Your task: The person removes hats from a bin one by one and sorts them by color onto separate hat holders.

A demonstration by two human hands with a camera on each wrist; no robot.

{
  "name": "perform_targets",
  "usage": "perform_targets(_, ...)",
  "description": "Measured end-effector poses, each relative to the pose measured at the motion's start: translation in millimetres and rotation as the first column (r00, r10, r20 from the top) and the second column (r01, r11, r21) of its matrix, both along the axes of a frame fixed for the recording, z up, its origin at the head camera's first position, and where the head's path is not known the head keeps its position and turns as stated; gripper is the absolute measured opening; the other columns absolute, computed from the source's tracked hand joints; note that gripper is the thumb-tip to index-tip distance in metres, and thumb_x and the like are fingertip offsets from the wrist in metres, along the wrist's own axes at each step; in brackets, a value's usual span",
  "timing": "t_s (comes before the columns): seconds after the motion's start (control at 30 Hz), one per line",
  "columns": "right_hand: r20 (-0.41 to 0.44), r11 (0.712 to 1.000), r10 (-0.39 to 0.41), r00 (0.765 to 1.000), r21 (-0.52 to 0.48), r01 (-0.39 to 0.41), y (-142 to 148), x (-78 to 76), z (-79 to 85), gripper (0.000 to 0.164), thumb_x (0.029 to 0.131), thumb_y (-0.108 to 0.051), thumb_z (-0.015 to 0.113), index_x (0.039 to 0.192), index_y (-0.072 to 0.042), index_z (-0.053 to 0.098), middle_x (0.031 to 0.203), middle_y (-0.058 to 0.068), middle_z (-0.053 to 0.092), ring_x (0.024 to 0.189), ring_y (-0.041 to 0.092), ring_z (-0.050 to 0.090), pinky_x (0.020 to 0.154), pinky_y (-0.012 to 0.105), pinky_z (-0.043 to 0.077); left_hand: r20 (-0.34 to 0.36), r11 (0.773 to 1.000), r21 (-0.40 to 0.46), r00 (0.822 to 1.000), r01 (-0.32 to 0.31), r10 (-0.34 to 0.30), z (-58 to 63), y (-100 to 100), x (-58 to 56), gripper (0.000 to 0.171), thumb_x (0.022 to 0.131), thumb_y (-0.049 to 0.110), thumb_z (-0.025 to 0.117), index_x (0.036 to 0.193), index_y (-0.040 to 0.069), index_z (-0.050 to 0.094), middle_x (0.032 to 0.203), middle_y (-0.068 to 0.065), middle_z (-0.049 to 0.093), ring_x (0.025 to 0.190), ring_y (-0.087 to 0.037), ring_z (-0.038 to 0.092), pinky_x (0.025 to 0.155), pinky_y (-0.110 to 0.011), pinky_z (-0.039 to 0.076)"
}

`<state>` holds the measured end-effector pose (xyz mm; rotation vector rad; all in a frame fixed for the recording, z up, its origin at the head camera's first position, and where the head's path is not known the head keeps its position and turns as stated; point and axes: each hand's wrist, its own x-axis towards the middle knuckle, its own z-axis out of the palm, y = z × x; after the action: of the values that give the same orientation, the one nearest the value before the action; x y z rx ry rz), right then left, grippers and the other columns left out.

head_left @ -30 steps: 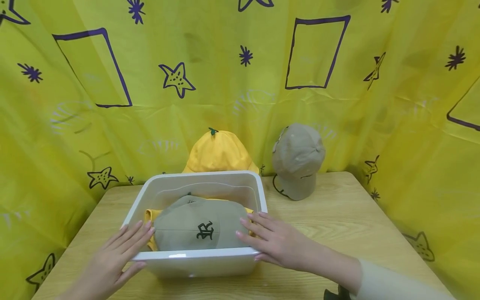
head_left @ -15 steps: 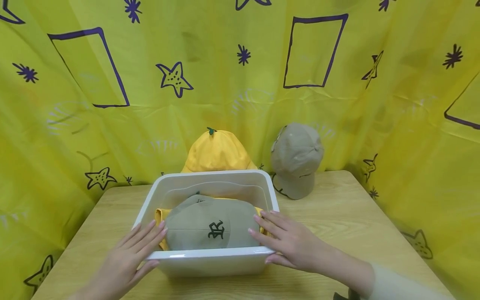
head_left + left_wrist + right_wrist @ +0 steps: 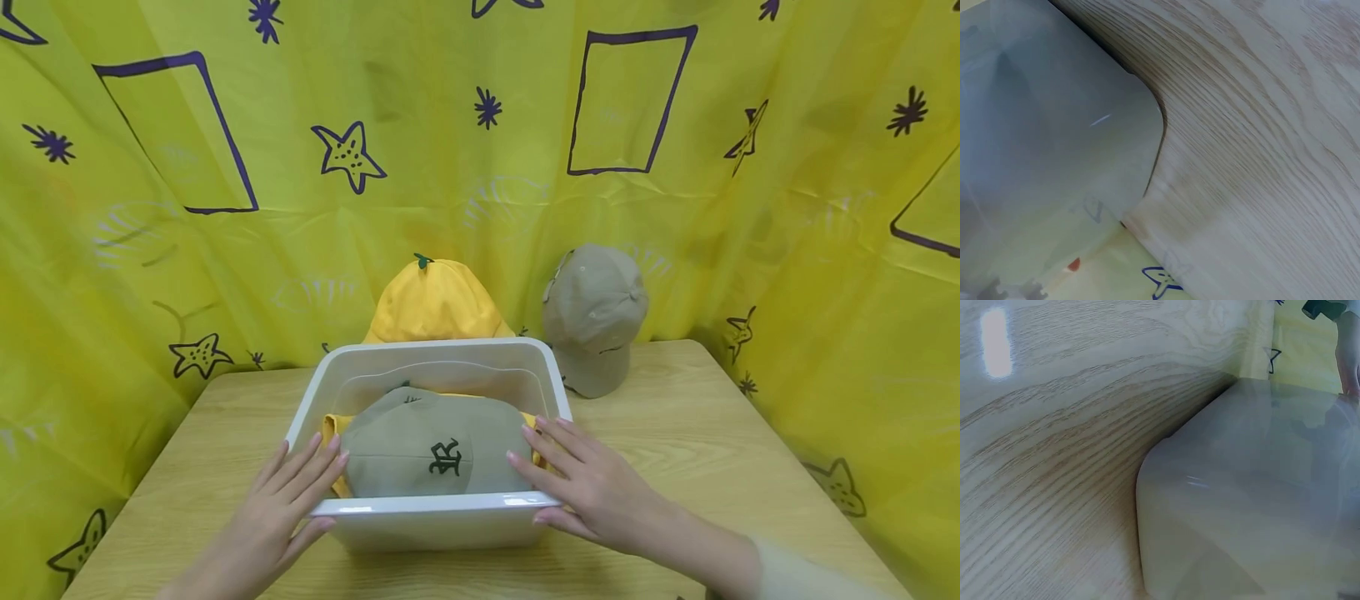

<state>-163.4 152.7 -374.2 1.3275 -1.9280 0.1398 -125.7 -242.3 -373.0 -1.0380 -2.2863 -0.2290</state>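
A white plastic bin stands on the wooden table, tilted to neither side. Inside lies a grey-green baseball cap with a black embroidered letter; yellow fabric peeks out around it. My left hand rests over the bin's front left corner, fingers straight across the rim and thumb along the outside. At the front right corner, my right hand lies the same way, its fingertips reaching the cap's edge. Both wrist views show mostly the bin's outer walls.
Behind the bin sits a yellow hat with a small green leaf on top. To its right a khaki cap is propped up, brim down. A yellow curtain with purple drawings encloses the wooden table.
The bin, with the cap inside, has slid to the right across the table, both hands moving along with it. Its back right corner now overlaps part of the khaki cap's brim.
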Motion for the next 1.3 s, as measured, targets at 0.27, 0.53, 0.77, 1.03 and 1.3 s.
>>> perform_targets(0.27,0.054,0.999,0.004,0.999,0.036,-0.006,15,-1.1,1.7,0.055,0.101,-0.045,0.032,0.130,-0.006,0.056,0.142,0.017,0.043,0.137,0.031,0.035,0.113,0.042,0.026,-0.030,1.000,-0.010,1.000,-0.001,0.001,2.3,13,-2.1,0.057,0.102,0.043,0.031,0.135,0.001,0.050,0.148,-0.008,0.039,0.143,-0.016,0.022,0.118,-0.041,0.008)
perform_targets(0.53,0.067,0.999,0.015,0.998,0.028,-0.017,22,-3.8,0.8,0.050,0.103,-0.039,0.032,0.136,-0.006,0.051,0.147,0.019,0.037,0.133,0.038,0.038,0.115,0.047,0.020,-0.007,0.999,-0.034,0.999,-0.035,0.035,3.2,23,-2.1,0.059,0.102,0.046,0.029,0.137,0.004,0.048,0.144,-0.009,0.045,0.142,-0.017,0.025,0.118,-0.043,0.003)
perform_targets(0.77,0.099,0.998,0.004,0.995,0.064,-0.011,33,-0.9,2.8,0.050,0.102,-0.039,0.033,0.139,-0.009,0.047,0.152,0.013,0.028,0.136,0.033,0.034,0.116,0.043,0.017,-0.047,1.000,-0.015,0.999,-0.010,0.010,1.5,35,-1.8,0.056,0.102,0.043,0.030,0.137,0.004,0.048,0.141,-0.011,0.049,0.139,-0.020,0.032,0.118,-0.042,0.003)
perform_targets(1.03,0.078,0.997,0.007,0.997,0.080,-0.013,46,-1.1,3.9,0.050,0.103,-0.039,0.033,0.141,-0.009,0.044,0.152,0.013,0.028,0.137,0.031,0.035,0.116,0.040,0.018,-0.055,1.000,-0.022,0.998,-0.022,0.021,2.0,46,-0.7,0.055,0.102,0.043,0.029,0.138,0.005,0.048,0.142,-0.009,0.048,0.135,-0.022,0.039,0.117,-0.045,0.009)
perform_targets(1.3,0.058,0.998,0.047,0.997,0.045,-0.050,59,-3.1,2.7,0.050,0.102,-0.039,0.034,0.138,-0.006,0.048,0.148,0.016,0.035,0.137,0.032,0.034,0.116,0.039,0.018,-0.077,0.999,-0.032,0.997,-0.005,0.002,2.0,61,-0.7,0.053,0.102,0.042,0.031,0.139,0.006,0.047,0.139,-0.010,0.050,0.134,-0.020,0.041,0.117,-0.047,0.011)
